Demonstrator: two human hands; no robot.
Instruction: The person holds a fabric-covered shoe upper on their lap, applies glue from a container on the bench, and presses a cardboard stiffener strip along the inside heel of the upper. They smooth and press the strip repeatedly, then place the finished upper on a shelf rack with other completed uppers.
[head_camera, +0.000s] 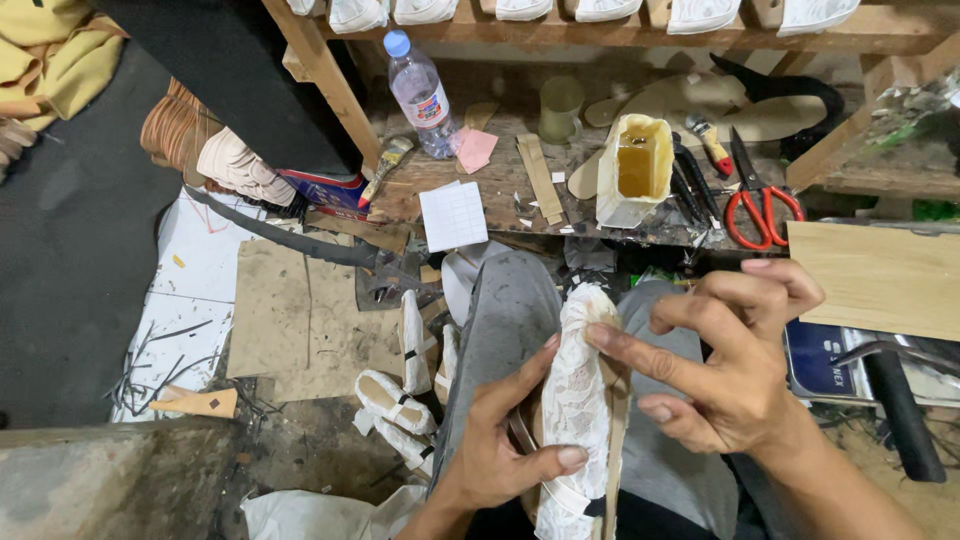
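- White lace already wraps the shoe form (575, 400) on the lap; its lower edge looks unfinished.
- Left hand (500, 440) clamps it; right hand (735, 365) fingers pinch its tip.

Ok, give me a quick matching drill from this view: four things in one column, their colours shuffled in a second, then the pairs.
Things:
1. scissors handles
2. water bottle cap
3. lace-covered shoe between the left hand and right hand
4. glue can contents

Colours:
A. white
B. amber
C. red
D. blue

Pairs: 1-C, 2-D, 3-A, 4-B
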